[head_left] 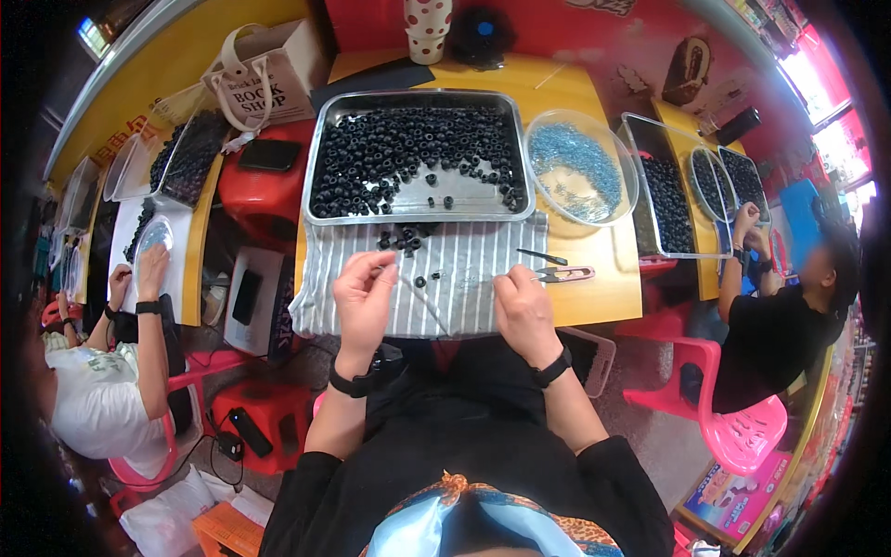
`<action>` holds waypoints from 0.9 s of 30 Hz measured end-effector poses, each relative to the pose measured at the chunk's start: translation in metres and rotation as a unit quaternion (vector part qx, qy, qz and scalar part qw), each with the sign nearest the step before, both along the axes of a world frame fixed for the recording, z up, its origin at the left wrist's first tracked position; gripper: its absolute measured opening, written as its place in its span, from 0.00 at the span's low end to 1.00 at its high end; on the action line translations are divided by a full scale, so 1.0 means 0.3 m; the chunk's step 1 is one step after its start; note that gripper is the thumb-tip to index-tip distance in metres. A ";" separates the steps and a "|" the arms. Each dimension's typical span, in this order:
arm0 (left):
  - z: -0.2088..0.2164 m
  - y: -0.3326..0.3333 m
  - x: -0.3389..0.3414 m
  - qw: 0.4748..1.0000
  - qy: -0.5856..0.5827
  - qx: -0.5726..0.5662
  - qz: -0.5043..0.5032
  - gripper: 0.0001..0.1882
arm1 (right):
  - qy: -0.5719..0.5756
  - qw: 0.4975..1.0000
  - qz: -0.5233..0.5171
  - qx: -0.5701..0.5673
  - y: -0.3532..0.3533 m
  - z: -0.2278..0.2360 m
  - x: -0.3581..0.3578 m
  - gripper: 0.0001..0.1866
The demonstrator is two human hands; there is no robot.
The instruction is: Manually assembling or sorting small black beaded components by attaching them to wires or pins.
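Note:
My left hand (364,304) is over the striped cloth (325,269), thumb and fingertips pinched together. A thin greyish strand (425,302) runs from near those fingertips toward the cloth's front edge; whether they grip it, I cannot tell. My right hand (526,308) is closed at the cloth's right side, and what it pinches is too small to make out. Between the hands lies a loose black bead (420,281). Several more black beads (408,243) sit beside the metal tray (418,218), which holds many like them. Thread snips (568,274) and a slim black tool (541,255) lie by my right hand.
A clear round bowl (624,190) of small pale-blue pieces stands right of the tray. Behind are a polka-dot cup (428,37) and a dark round object (480,39). A tote bag (288,70) and red stool (260,190) are left. Two people work at side tables.

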State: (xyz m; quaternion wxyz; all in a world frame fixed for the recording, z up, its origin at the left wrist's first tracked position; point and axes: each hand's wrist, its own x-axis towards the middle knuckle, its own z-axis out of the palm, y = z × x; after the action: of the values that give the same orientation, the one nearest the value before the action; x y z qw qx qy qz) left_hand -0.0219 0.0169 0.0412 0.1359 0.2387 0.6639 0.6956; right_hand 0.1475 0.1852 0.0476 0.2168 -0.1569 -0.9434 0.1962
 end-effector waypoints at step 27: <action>-0.076 -0.035 0.157 0.887 -0.374 0.162 -0.218 0.08 | 0.149 0.893 0.065 -0.420 -0.180 0.085 -0.081 0.06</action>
State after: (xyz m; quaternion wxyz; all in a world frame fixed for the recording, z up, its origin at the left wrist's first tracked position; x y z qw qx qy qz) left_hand 0.0252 0.0065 0.0185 0.4815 0.1184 0.3738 0.7839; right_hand 0.1232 0.1311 0.0731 0.2558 -0.1400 -0.7375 0.6091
